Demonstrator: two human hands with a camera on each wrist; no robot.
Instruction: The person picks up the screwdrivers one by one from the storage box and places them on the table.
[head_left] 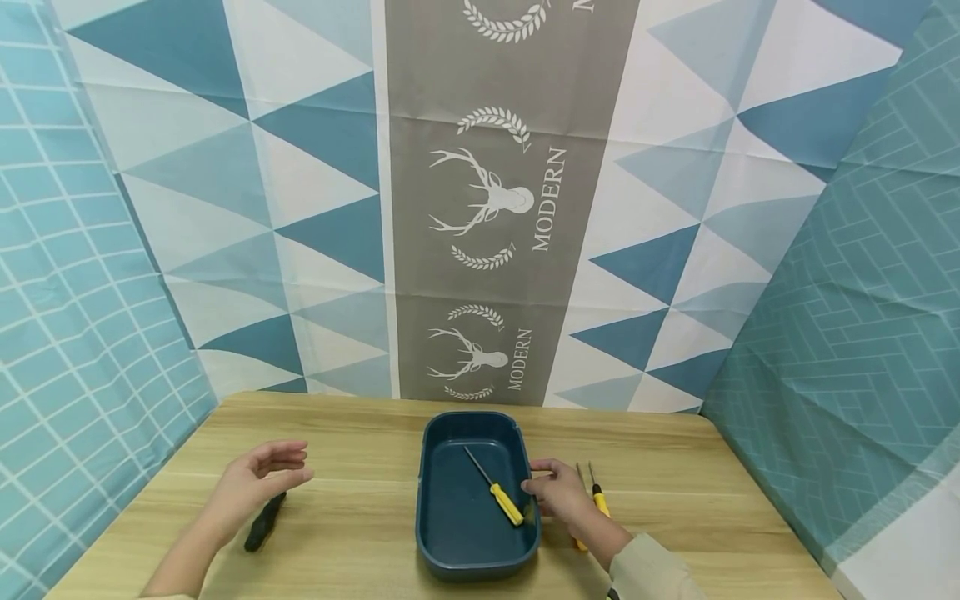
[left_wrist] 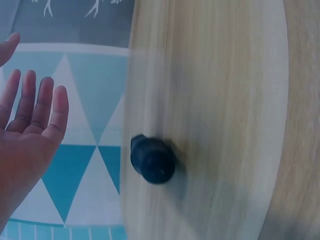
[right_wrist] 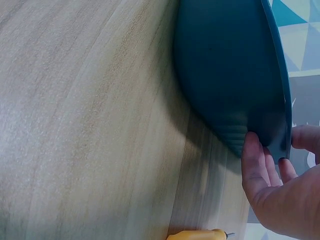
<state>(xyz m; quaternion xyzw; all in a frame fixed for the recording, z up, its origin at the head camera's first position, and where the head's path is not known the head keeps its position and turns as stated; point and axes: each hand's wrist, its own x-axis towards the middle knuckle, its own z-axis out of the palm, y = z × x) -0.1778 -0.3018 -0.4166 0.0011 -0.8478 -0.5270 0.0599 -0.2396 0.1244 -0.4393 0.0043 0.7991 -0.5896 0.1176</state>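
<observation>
A dark blue plastic bin (head_left: pixel 442 546) stands on the wooden table, and a screwdriver with a yellow handle (head_left: pixel 506 504) lies inside it. My right hand (head_left: pixel 558 496) pinches the bin's right rim. In the right wrist view, the thumb is on the inner side and the fingers (right_wrist: pixel 255 160) press the outer wall. Over on the left, my left hand (head_left: pixel 251 483) is held with relaxed fingers and nothing in them. Close by it lies a black elongated thing (head_left: pixel 264 525); the left wrist view shows its rounded dark end (left_wrist: pixel 154 161).
Right of the bin, partly behind my right hand and forearm, lie two more tools with thin metal shafts, one with a yellow and black handle (head_left: pixel 599 497). A patterned cloth (head_left: pixel 322 208) hangs behind the table's back edge, with tiled-print cloth at both sides.
</observation>
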